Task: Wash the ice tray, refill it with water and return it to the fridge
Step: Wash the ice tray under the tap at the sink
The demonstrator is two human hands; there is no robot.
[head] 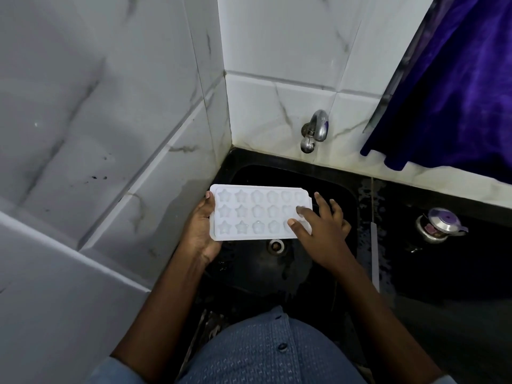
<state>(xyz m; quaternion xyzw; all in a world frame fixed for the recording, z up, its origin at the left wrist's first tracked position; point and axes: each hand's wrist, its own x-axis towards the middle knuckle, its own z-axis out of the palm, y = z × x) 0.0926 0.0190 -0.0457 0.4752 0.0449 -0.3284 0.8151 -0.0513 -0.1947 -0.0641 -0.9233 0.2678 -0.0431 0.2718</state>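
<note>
blue shirt (263,353) lowest; left hand (201,231) grips ice tray (255,212) over sink (277,173), right hand (321,228) rests open-fingered on it.

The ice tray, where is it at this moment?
In the head view the ice tray is at centre, held over the sink above the drain; the left hand grips its left end.

A small steel pot (440,224) with a purple-tinted lid stands on the wet black counter (443,273). Just left of the pot lies a long pale strip (374,253). Behind the pot rise white marbled tiles (346,115); above it hangs a deep blue cloth (457,92)
</note>
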